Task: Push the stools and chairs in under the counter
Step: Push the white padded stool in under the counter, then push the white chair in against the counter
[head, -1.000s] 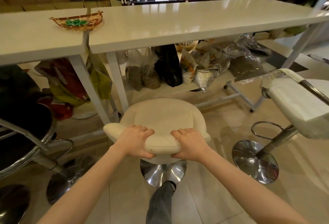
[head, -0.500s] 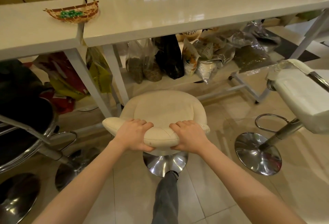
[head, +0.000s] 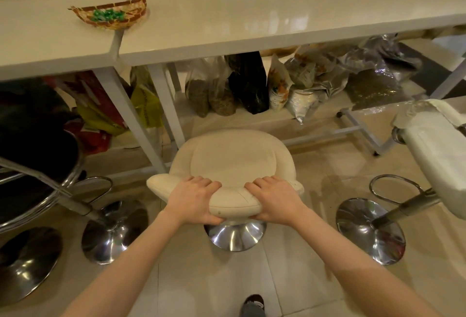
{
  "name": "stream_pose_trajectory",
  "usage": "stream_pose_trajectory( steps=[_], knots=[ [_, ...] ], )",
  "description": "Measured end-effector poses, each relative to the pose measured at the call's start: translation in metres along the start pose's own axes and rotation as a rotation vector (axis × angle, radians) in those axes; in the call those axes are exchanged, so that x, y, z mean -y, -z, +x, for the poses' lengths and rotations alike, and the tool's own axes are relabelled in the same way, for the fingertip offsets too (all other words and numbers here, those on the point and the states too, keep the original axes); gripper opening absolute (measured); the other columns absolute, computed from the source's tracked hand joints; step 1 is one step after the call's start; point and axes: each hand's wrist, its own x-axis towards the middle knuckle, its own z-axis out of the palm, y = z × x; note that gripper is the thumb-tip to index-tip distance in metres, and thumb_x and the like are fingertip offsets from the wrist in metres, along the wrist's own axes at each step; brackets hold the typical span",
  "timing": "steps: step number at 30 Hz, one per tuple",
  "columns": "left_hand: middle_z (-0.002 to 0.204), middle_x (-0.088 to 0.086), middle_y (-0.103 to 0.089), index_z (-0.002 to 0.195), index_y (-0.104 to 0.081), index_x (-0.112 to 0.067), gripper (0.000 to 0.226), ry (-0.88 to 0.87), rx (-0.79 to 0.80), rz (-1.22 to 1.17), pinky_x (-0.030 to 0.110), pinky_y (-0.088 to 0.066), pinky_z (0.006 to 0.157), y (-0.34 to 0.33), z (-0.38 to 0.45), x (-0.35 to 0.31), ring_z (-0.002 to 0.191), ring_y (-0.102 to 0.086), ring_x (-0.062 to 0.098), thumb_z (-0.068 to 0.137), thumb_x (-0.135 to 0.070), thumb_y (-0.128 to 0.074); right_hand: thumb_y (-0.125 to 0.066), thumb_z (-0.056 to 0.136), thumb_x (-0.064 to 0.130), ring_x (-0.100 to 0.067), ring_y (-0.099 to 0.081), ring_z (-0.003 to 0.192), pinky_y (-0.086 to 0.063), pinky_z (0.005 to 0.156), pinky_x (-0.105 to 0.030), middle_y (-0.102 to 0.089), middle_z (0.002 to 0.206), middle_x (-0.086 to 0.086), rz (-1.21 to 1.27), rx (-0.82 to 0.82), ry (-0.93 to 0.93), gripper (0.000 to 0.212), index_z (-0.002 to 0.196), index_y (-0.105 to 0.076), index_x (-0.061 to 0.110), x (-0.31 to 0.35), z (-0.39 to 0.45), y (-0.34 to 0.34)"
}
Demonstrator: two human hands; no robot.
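A cream padded bar stool on a chrome disc base stands in front of the white counter, its seat's far edge close to the counter's front edge. My left hand and my right hand both grip its low curved backrest, side by side. A black stool with a chrome frame stands at the left. A white stool on a chrome base stands at the right, out from the counter.
White counter legs stand just left of the cream stool. Bags of goods fill a low shelf under the counter. A woven basket with green pieces sits on the countertop. My shoe is on the tiled floor.
The cream stool has slid forward toward the counter with both hands still on its backrest. My leg has dropped back out of the middle of the view.
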Motion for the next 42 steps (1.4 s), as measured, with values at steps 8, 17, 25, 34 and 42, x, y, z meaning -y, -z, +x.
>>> stream_pose_trajectory(
  steps=[8,17,25,34,42],
  knots=[
    [0.070,-0.005,-0.067,0.091,-0.065,-0.022,0.069,0.082,0.035,-0.021,0.028,-0.047,0.062,-0.007,0.010,-0.028,0.065,-0.064,0.018,0.048,-0.074,-0.054,-0.074,0.053,0.055,-0.025,-0.061,0.068,-0.051,0.061,-0.033,-0.066,0.081,-0.004,0.016,0.076,0.073,0.065,0.102,-0.060,0.015,-0.031,-0.008,-0.004],
    [0.065,-0.003,-0.065,0.083,-0.064,-0.019,0.069,0.195,0.094,-0.010,0.030,-0.046,0.057,0.001,0.023,-0.068,0.059,-0.062,0.021,0.049,-0.076,-0.047,-0.074,0.052,0.059,-0.026,-0.063,0.071,-0.048,0.062,-0.031,-0.067,0.084,-0.004,-0.012,0.151,0.137,0.068,0.103,-0.060,0.016,-0.065,-0.017,0.009],
    [0.078,0.002,-0.069,0.096,-0.064,-0.018,0.074,0.241,0.130,-0.051,0.033,-0.045,0.065,0.004,0.023,-0.077,0.072,-0.064,0.026,0.051,-0.074,-0.046,-0.078,0.057,0.049,-0.031,-0.061,0.089,-0.045,0.079,-0.038,-0.066,0.101,-0.011,0.045,0.179,0.147,0.073,0.115,-0.056,0.011,-0.070,-0.020,0.013],
    [0.107,0.001,-0.065,0.120,-0.053,-0.021,0.094,0.260,0.163,-0.081,0.034,-0.040,0.085,0.003,0.023,-0.075,0.099,-0.059,0.022,0.050,-0.082,-0.041,-0.073,0.065,0.045,-0.028,-0.046,0.116,-0.033,0.096,-0.037,-0.055,0.124,-0.009,0.045,0.152,0.132,0.078,0.130,-0.043,0.014,-0.068,-0.021,0.013],
    [0.154,0.003,-0.023,0.148,-0.017,-0.019,0.127,0.149,0.199,-0.274,0.038,-0.018,0.113,0.043,0.075,-0.094,0.140,-0.022,0.019,0.046,-0.095,-0.025,-0.077,0.066,0.038,-0.025,-0.020,0.138,-0.015,0.111,-0.033,-0.030,0.148,-0.008,0.095,0.119,-0.036,0.106,0.146,-0.012,0.014,-0.087,-0.039,0.042]
  ],
)
